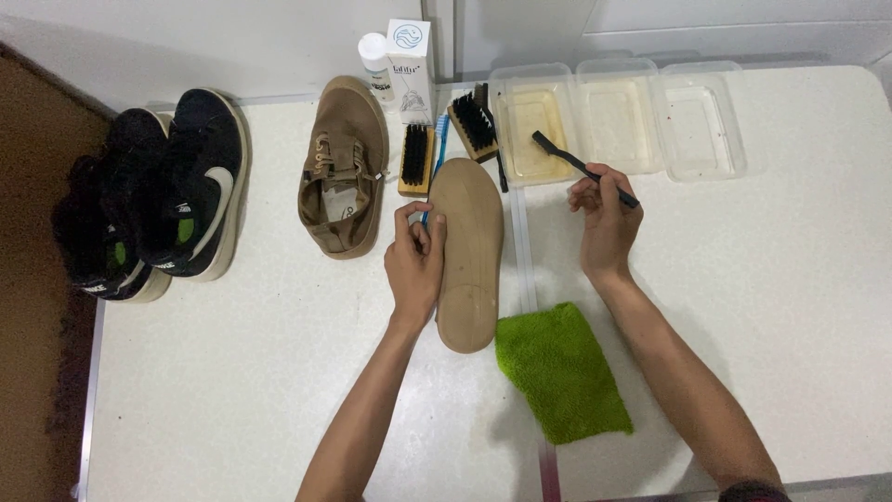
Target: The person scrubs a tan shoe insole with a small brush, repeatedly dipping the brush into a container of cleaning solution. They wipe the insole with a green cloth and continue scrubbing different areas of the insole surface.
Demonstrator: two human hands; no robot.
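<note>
A tan shoe lies sole-up in the middle of the white table. My left hand grips its left edge. My right hand holds a thin black brush by the handle, its bristle end over a clear tray of yellowish liquid. The matching tan shoe stands upright to the left. A green cloth lies just below the overturned shoe.
Two wooden brushes with black bristles and a blue toothbrush lie behind the shoe. Two more clear trays sit at the back. A white bottle and a white box stand by the wall. A black sneaker pair rests at the left edge.
</note>
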